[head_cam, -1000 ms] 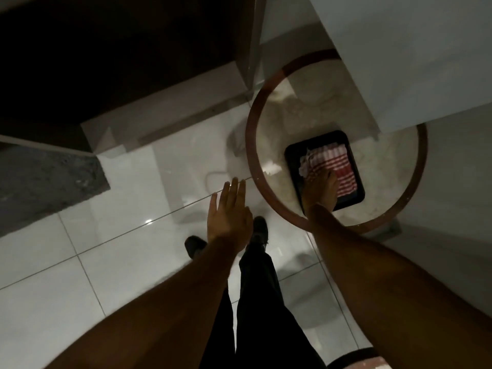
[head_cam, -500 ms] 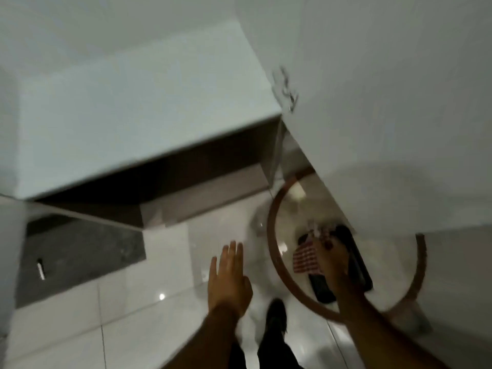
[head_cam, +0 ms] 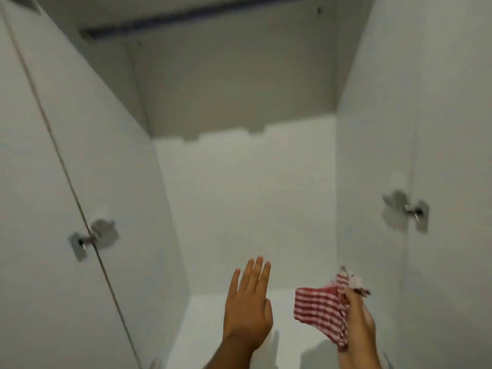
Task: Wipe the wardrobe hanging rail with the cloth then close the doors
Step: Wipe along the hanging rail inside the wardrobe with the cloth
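Since a second earlier, the cloth (head_cam: 318, 312) had come up off the black tray, bunched in the right hand (head_cam: 358, 319). The left hand (head_cam: 247, 307) was empty, fingers spread flat. The rail (head_cam: 191, 21) overhead looked unwiped and both doors (head_cam: 40, 182) stood open.

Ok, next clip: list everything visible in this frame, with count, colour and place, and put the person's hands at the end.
wardrobe interior: one, white, centre, open and nothing hanging in it
hanging rail: one, dark, across the top of the wardrobe
doors: two, white, swung open, left door and right door
hinges: two, grey metal, left hinge and right hinge, one where each door meets the wardrobe side
cloth: one, red and white striped, lower right, bunched in the right hand
left hand: open, fingers together, empty, lower centre
right hand: gripping the cloth, lower right
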